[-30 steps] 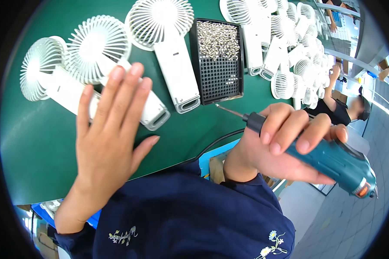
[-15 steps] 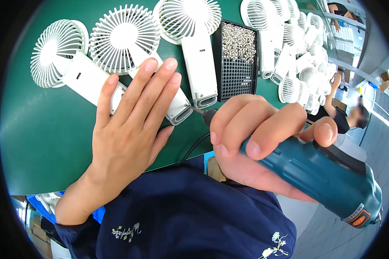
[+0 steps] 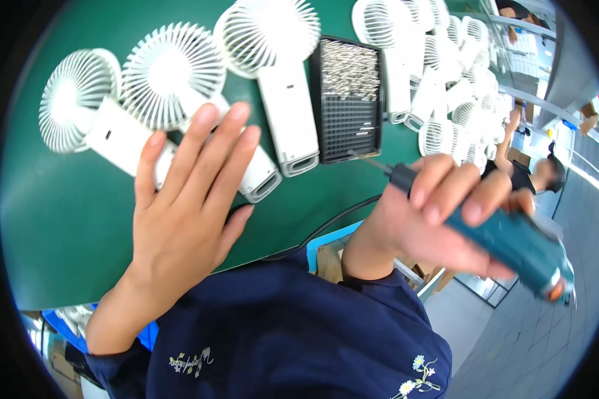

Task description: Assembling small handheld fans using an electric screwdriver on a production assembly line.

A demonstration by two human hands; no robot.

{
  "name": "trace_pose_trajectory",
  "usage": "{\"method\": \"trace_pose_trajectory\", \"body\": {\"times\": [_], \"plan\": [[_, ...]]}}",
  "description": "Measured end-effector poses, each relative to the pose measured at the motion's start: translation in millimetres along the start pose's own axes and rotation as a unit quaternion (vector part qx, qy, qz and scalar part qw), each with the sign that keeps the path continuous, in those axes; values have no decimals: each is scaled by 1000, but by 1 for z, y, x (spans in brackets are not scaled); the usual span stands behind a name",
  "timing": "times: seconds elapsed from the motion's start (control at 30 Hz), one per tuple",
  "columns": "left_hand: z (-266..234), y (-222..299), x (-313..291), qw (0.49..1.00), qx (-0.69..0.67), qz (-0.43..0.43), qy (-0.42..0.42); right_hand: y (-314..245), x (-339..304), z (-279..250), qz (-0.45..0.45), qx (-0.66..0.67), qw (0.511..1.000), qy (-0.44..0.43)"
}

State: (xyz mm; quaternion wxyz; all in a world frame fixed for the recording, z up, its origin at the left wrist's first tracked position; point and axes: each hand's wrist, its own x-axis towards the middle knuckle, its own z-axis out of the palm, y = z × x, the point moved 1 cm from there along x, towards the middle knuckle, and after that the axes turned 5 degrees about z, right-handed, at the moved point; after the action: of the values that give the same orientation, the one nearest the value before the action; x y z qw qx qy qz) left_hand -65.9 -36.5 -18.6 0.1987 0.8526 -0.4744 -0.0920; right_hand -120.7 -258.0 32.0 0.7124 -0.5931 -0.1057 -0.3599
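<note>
My left hand [image 3: 186,193] lies flat with outstretched fingers over the handle of the middle white handheld fan [image 3: 174,76], hiding part of it. Another white fan [image 3: 80,100] lies to its left, and a third fan [image 3: 289,113] to its right. In my right hand [image 3: 439,206] is a teal electric screwdriver [image 3: 512,246], fingers wrapped around its body. Its thin bit points left, the tip close to the near edge of a black screw tray [image 3: 349,133]. Many small silver screws [image 3: 349,70] fill the tray's far part, and a few sit in its near grid.
Many more white fans [image 3: 439,86] crowd the right side of the green table [image 3: 60,226]. A dark cord [image 3: 339,216] runs along the near table edge. Two other people [image 3: 526,173] are at the far right. A blue bin [image 3: 66,326] stands below the table's left edge.
My right hand has swung the screwdriver rightward, lifting its bit off the middle fan's handle end toward the screw tray. My left hand stays on the fan; the whole view has shifted slightly.
</note>
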Motion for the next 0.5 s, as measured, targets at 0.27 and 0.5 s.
{"method": "trace_pose_trajectory", "body": {"times": [0.27,0.5], "plan": [[-2,-7,-1,997,37,-18,68,26,5,-42,-11,42,997,69],[1,-8,1,997,24,-21,75,34,2,-42,8,43,995,94]]}}
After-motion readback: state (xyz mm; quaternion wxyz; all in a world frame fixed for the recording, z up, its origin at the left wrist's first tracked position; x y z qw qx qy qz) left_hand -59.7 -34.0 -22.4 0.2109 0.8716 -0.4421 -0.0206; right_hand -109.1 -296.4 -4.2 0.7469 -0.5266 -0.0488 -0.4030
